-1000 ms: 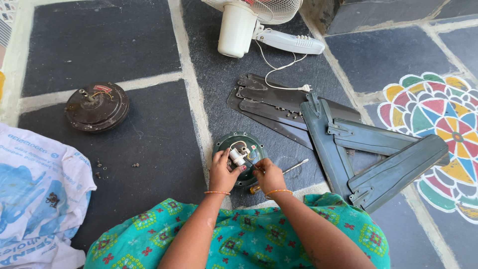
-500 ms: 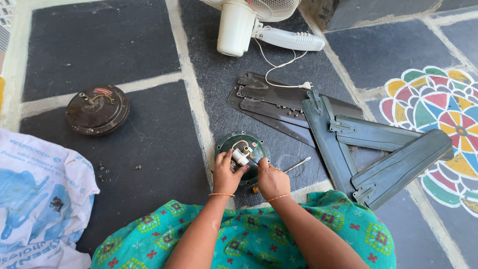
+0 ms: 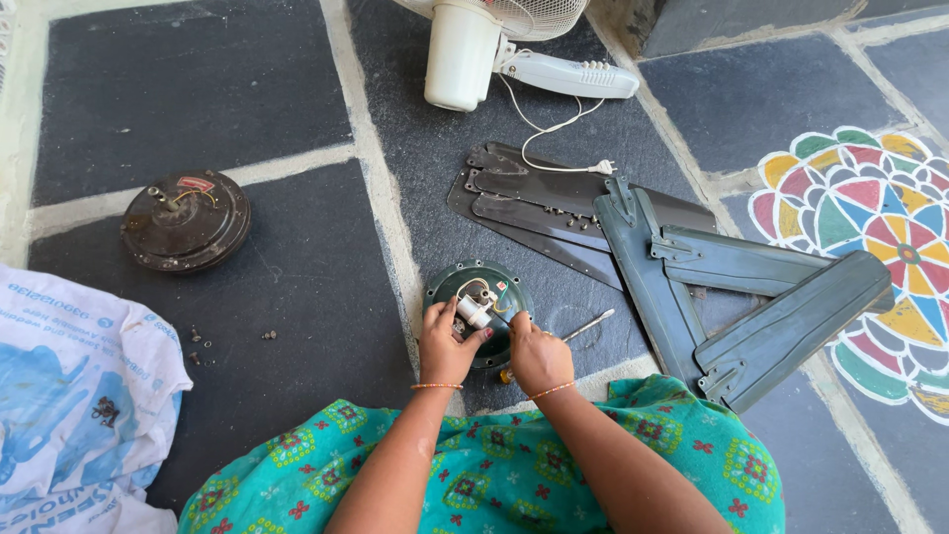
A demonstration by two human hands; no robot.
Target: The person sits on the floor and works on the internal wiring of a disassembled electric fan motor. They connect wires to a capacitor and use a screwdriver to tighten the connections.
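A round green fan motor (image 3: 497, 285) lies on the dark stone floor in front of my knees, with wires showing on top. My left hand (image 3: 447, 344) grips a small white cylinder (image 3: 473, 311) wired to the motor's top. My right hand (image 3: 539, 358) sits with curled fingers on the motor's near right edge, holding it down. A screwdriver (image 3: 589, 324) lies on the floor just right of my right hand, its handle end partly hidden under that hand.
Grey-green fan blades (image 3: 751, 297) and darker blades (image 3: 554, 203) lie stacked to the right. A brown motor (image 3: 185, 220) sits at the left, with small screws (image 3: 203, 341) near it and a white sack (image 3: 69, 396) below. A white table fan (image 3: 465, 49) stands behind. A coloured floor painting (image 3: 870, 218) is at the far right.
Both hands stay on the green motor. My left hand has shifted slightly right onto the white cylinder, and my right hand has slid a little nearer to me.
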